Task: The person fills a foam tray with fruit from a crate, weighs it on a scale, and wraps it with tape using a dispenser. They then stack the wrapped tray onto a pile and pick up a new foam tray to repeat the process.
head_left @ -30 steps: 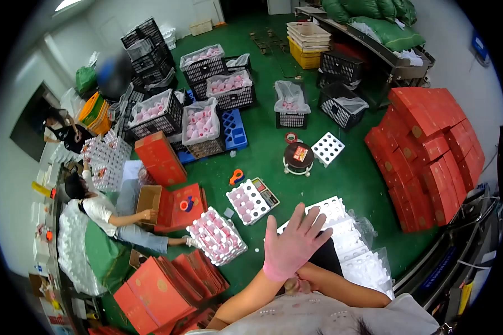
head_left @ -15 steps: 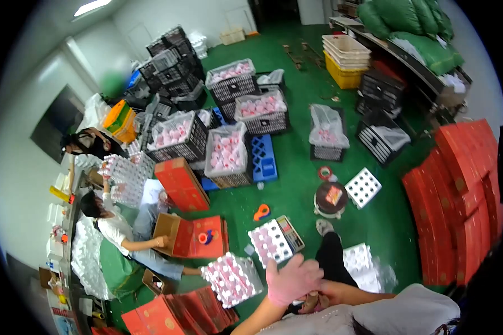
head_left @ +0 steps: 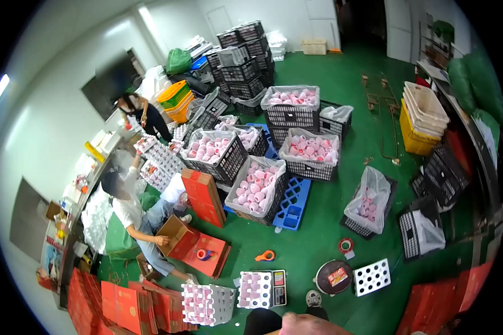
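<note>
At the bottom edge, part of one hand shows above my knees; it appears to be my left hand (head_left: pixel 303 325), blurred and cut off, its fingers not readable. My right hand is not distinguishable. In front of my knees, a white tray (head_left: pixel 264 276) with round holes, partly filled with pink round pieces, rests on a scale (head_left: pixel 279 287). Left of it stands a stack of white hole trays (head_left: pixel 221 306) with pink pieces in them. A round dark-topped stool (head_left: pixel 330 286) is ahead to the right, beside another white hole tray (head_left: pixel 373 277) on the floor.
An orange tape dispenser (head_left: pixel 265 255) and a red tape roll (head_left: pixel 346 245) lie on the green floor. Black crates (head_left: pixel 302 168) of pink pieces stand ahead. A seated person (head_left: pixel 126 212) is left by an open red carton (head_left: pixel 176 234); another person (head_left: pixel 142 114) stands behind. Flattened red cartons (head_left: pixel 123 304) lie left.
My view has turned toward the right and lifted, so the room's contents sit differently. My hands, earlier together in full view, have dropped almost out of the picture. The person at the back is more upright.
</note>
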Demonstrator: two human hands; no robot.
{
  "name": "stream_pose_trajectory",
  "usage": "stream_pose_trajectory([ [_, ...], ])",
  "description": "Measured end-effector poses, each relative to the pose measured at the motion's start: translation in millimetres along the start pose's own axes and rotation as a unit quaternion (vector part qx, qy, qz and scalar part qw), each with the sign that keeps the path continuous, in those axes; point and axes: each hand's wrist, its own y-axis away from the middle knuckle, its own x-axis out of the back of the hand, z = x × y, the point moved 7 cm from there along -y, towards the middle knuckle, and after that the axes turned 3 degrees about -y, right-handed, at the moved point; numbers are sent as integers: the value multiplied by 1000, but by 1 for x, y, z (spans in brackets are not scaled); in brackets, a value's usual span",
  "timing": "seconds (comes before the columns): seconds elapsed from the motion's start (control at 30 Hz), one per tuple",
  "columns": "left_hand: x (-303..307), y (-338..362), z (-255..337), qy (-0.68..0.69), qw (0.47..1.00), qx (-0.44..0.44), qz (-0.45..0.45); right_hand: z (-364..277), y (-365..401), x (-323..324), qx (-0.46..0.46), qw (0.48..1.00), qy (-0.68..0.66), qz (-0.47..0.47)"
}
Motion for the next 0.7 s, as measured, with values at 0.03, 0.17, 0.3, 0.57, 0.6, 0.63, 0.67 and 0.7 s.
stream_pose_trajectory([
  [0.03,-4,-6,1,-22,1000,-4,-5,-7,1,-3,6,1000,22,-5],
  [0.17,-21,-9,34,-152,987,-45,6,-36,12,-30,47,988,141,-43],
  [0.3,-59,38,149,-551,802,-181,142,-37,9,-40,34,993,62,-98],
  [0.57,60,153,170,-403,797,-195,405,-142,-120,-73,22,949,-310,-58],
  [0.6,56,154,168,-360,794,-132,472,-141,-125,-91,18,952,-299,-61],
  [0.63,55,166,168,-349,783,-168,486,-138,-128,-109,11,955,-290,-64],
  [0.67,48,176,168,-314,781,-201,502,-130,-133,-123,5,956,-284,-69],
  [0.7,38,183,172,-282,776,-234,513,-125,-145,-118,6,936,-315,-156],
])
